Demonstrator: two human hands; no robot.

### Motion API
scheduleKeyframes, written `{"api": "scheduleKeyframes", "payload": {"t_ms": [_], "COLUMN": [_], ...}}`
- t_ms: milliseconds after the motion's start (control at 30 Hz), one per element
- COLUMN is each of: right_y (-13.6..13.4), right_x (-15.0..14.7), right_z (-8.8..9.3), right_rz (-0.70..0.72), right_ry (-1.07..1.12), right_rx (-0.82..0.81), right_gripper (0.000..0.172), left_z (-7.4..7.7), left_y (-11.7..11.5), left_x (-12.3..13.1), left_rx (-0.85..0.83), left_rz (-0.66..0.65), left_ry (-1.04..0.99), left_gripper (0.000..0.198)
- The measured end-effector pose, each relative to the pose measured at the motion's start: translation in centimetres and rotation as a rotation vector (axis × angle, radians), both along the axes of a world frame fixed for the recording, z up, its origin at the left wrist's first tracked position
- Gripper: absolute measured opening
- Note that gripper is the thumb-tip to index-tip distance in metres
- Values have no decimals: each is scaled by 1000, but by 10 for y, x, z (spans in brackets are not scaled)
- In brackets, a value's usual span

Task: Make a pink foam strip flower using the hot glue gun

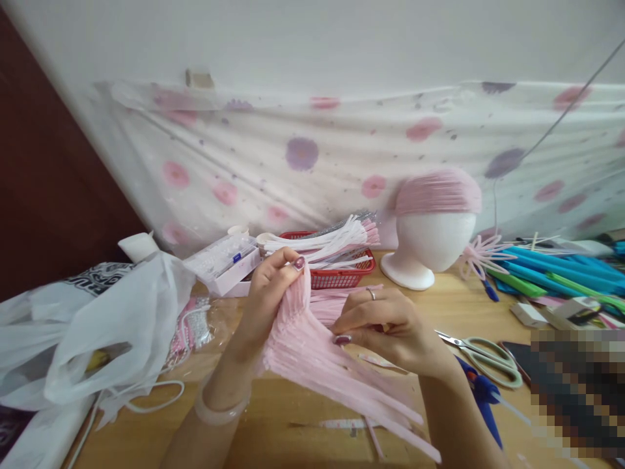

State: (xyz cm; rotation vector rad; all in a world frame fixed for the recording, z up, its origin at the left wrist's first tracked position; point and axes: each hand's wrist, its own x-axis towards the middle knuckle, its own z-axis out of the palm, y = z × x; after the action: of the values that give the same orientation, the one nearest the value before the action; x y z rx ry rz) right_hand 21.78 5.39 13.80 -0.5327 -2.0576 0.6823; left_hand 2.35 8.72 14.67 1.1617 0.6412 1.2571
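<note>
My left hand [276, 280] pinches the gathered top of a bundle of pink pipe cleaners [312, 355], held up above the table. From there the strands fan out down to the right, their ends hanging loose. My right hand [383, 326] is closed at the right edge of the fan, thumb and forefinger pressed together on a pink strand there; the exact grip is partly hidden. Behind my hands, more pink pipe cleaners [325, 301] lie on the table. At the back right stands a white foam head [434, 238] wearing a pink strand cap [439, 192].
A red basket [342, 279] of white and pink pipe cleaners stands behind my hands, beside a clear-lidded box [224, 260]. Plastic bags [122, 326] lie left. Scissors [488, 358], a blue glue gun [483, 397] and blue pipe cleaners [551, 267] are right. A measuring tape [349, 423] lies in front.
</note>
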Motion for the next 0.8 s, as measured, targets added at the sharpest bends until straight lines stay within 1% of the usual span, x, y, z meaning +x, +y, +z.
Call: {"api": "scheduleKeyframes", "payload": {"t_ms": [100,233,300,400,533,633,667,700,733,800], "right_y": [-1,-4,-4,-3,2,3,2,0,-4,-16], "right_x": [2,7,10,10,9,8,8,9,9,13], "right_z": [2,7,8,8,5,6,7,9,11,15], "right_rz": [-28,-126,-148,-163,-200,-193,-222,-284,-378,-610], "right_ry": [-22,-96,-120,-138,-195,-226,-234,-234,-222,-142], "right_rx": [-3,-94,-127,-122,-139,-135,-130,-114,-83,14], "right_gripper": [7,9,11,13,19,22,22,22,21,14], "left_z": [1,2,3,3,4,3,3,2,1,-2], "left_y": [1,0,0,0,1,2,3,3,4,6], "left_x": [-1,-2,-2,-1,-1,-4,-5,-6,-7,-7], "left_rx": [13,15,17,54,110,110,105,100,95,89], "left_rz": [7,25,55,119,204,217,208,196,183,173], "left_ry": [2,-5,3,-5,2,11,3,-7,-12,5], "left_gripper": [20,23,24,27,28,27,26,25,24,22]}}
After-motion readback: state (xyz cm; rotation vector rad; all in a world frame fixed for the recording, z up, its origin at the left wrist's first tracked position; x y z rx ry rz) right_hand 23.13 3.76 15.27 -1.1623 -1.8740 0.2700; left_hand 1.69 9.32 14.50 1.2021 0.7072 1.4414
